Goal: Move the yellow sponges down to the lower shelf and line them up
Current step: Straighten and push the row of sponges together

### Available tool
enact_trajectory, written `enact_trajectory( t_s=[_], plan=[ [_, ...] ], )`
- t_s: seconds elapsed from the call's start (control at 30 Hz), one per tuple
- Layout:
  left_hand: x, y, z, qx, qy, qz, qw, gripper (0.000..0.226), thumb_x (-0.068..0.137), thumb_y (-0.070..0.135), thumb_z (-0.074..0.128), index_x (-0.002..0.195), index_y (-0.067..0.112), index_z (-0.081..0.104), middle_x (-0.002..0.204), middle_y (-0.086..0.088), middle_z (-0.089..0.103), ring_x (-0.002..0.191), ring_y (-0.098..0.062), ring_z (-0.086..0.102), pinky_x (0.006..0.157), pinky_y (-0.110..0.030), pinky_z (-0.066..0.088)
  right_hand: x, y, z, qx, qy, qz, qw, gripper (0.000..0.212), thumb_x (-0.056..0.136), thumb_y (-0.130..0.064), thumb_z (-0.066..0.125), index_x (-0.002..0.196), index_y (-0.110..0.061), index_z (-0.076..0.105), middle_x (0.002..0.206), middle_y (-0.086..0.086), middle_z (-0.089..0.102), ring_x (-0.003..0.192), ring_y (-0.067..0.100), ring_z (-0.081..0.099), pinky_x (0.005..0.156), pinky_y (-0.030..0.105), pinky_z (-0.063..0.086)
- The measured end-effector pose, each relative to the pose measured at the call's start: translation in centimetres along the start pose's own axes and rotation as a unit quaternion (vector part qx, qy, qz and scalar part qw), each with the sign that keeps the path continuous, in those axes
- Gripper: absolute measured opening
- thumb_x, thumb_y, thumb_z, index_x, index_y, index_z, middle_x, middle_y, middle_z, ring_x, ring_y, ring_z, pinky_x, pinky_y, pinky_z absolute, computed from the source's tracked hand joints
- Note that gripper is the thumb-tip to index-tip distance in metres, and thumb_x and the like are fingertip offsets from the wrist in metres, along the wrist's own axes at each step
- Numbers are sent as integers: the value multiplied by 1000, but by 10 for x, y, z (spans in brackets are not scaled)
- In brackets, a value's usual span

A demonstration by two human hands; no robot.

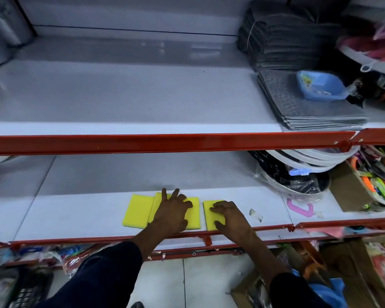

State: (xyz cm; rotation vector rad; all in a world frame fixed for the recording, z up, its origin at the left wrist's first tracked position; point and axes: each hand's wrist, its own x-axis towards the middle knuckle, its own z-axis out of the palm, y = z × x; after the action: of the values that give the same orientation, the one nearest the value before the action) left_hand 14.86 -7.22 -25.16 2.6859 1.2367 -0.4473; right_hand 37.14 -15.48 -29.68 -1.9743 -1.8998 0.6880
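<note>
Several yellow sponges lie in a row near the front of the lower white shelf. The leftmost sponge lies bare. My left hand rests flat with spread fingers on the two middle sponges, which overlap slightly. My right hand presses on the rightmost sponge, fingers curled over its top, thumb at its front edge. A narrow gap separates this sponge from the middle ones. The upper shelf holds no sponges.
Grey mats and a blue basket sit on the upper shelf's right. On the lower shelf's right lie wrapped pans, a pink ring and a cardboard box of pens. Red rails edge both shelves.
</note>
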Motion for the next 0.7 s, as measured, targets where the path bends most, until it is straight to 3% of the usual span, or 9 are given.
enact_trajectory(
  t_s=[0.17,0.4,0.5,0.63,0.7],
  plan=[
    [-8,7,0,-12,-5,-12,1000,59,85,49,64,141,34,49,154,-2,42,154,-28,17,118,-70,-4,-1,-4,-1,24,15,-5,1000,48,77,-16,73,123,-21,63,132,-1,57,124,18,47,107,28,39],
    [-7,17,-5,-26,-2,-11,1000,59,85,50,64,141,35,49,154,-1,42,153,-28,18,116,-72,-7,-1,-11,-2,39,10,-11,999,47,76,-14,74,121,-19,63,132,3,57,124,21,48,108,33,41],
    [-7,14,-6,-38,-8,-4,999,59,88,52,61,143,35,48,156,-1,40,152,-30,19,117,-71,-5,-1,-17,-2,27,12,-2,1000,48,77,-13,72,123,-18,61,133,3,55,126,21,45,107,29,38],
    [-13,-11,-7,-63,41,-26,997,64,90,33,61,150,30,38,161,-6,33,152,-30,20,121,-59,6,0,-24,-3,11,0,19,1000,51,78,-14,69,127,-20,58,135,1,52,128,19,43,106,29,40],
    [-17,-30,-11,-41,18,-52,998,76,85,23,64,153,26,31,163,-8,28,152,-31,19,123,-55,12,-1,-27,-2,5,-6,26,1000,51,78,-15,69,128,-21,57,136,1,52,128,19,43,105,31,42]
  ],
)
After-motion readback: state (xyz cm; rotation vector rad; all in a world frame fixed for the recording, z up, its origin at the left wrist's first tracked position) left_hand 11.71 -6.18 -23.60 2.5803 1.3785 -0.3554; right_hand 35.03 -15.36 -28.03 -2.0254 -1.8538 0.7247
